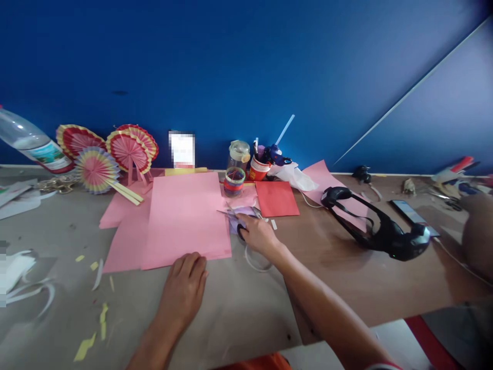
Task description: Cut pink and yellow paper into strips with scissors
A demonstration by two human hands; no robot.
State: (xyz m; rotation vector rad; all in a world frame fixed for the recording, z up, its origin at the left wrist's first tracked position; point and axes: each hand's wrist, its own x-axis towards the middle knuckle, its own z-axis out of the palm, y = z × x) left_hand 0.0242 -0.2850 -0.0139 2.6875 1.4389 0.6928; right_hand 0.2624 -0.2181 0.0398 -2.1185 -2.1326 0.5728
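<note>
My left hand [184, 288] lies flat on the table, fingers together and stretched out, its tips touching the near edge of a large pink paper sheet [187, 218]. My right hand [257, 234] reaches forward past the sheet's right corner and is closed on a pair of scissors [239, 222] with lilac handles; the blades point left over the sheet's edge. A small lilac scrap lies under the scissors.
Several folded paper fans [111, 154] stand at the back left beside a plastic bottle [33, 144]. A jar [238, 156], a red cup of pens [260, 167], a red sheet [276, 199], a black headset [379, 228] and a phone [408, 213] sit to the right. Yellow scraps [90, 334] litter the left.
</note>
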